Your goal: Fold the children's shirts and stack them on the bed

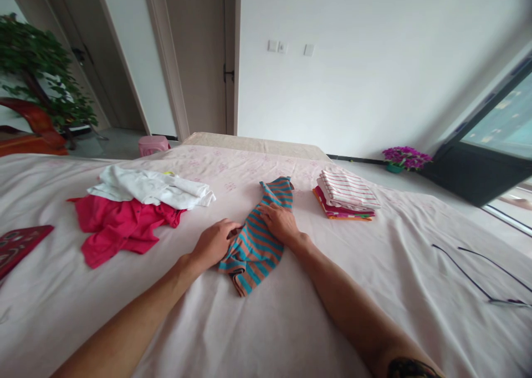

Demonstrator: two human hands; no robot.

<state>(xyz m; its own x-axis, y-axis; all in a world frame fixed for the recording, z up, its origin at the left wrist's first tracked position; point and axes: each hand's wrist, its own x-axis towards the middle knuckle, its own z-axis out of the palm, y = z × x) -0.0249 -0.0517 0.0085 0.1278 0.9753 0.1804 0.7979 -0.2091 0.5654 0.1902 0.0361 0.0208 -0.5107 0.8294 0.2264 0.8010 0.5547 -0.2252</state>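
Observation:
A teal and brown striped shirt [264, 236] lies partly folded on the bed, its lower end loose and turned over toward me. My left hand [216, 242] is at its left edge, thumb and fingers closed on the fabric. Across the middle of the shirt rests my right hand [280, 223], palm down with the fingers stretched out on the cloth. To the right sits a stack of folded clothes [349, 192], a white one with red stripes on top. On the left, a white garment [149, 187] lies loosely over a crumpled red garment [122, 225].
A pale sheet [187, 322] covers the bed. Eyeglasses [490, 297] lie at the right, and a dark red flat object [20, 245] at the far left. Beyond the bed are a pink stool [153, 145] and a pot of purple flowers [406, 159].

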